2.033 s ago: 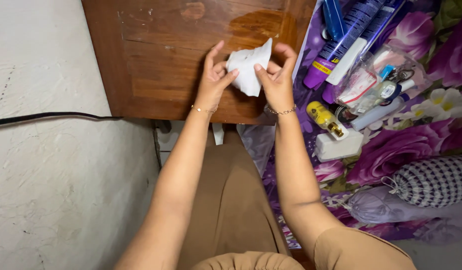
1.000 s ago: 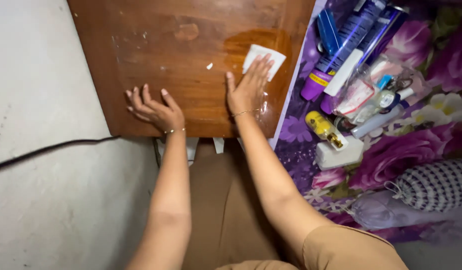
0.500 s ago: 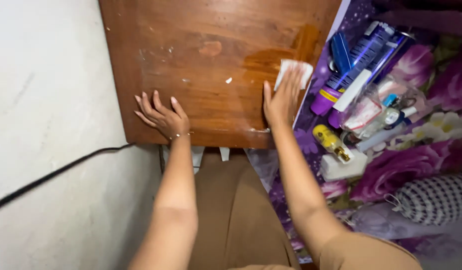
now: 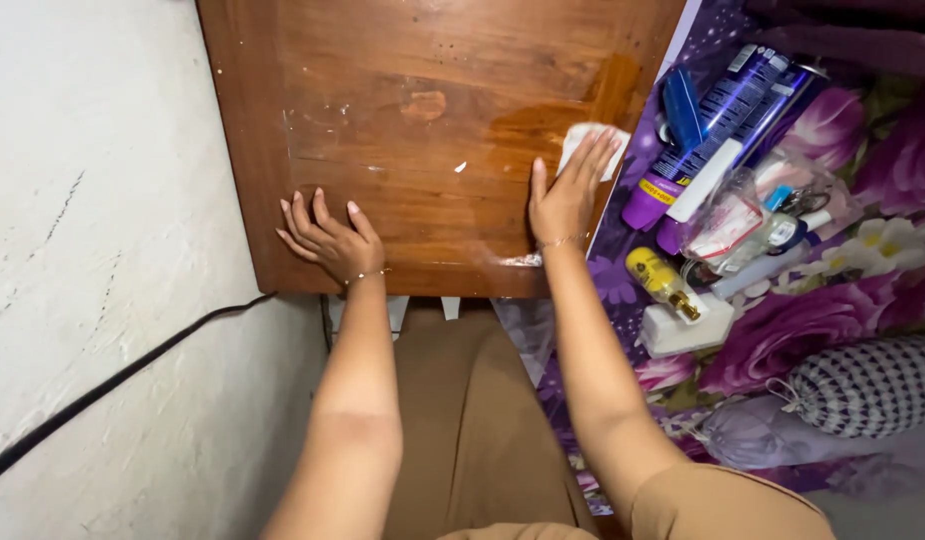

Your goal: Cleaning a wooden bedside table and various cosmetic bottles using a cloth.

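The right hand (image 4: 562,195) lies flat, palm down, on a white folded wipe (image 4: 582,142) near the right edge of the brown wooden worktop (image 4: 402,60). Its fingers (image 4: 594,152) are stretched out straight and close together, pressing on top of the wipe rather than curling round it; the thumb points off to the left and rests on bare wood. The wipe sits under the fingertips, and only its far end and a strip on the right show past them. It lies on a darker, wet-looking patch (image 4: 542,115) of the wood that runs toward the worktop's right edge.

The left hand (image 4: 332,240) rests on the near left part of the worktop, well apart from the wipe. Its fingers are spread flat on the wood and hold nothing. Each wrist wears a thin bracelet.

A small white scrap (image 4: 460,167) lies on the wood between the two hands, and a pale worn spot (image 4: 424,105) shows farther back.

Just right of the worktop is a bed with a purple flowered cover (image 4: 782,340). On it lie purple tubes (image 4: 722,115), a blue item (image 4: 682,105), a clear pouch (image 4: 752,210) of small things, a yellow bottle (image 4: 657,278), a white bar (image 4: 687,325) and a checked bag (image 4: 867,385). A black cable (image 4: 112,380) crosses the pale floor on the left.
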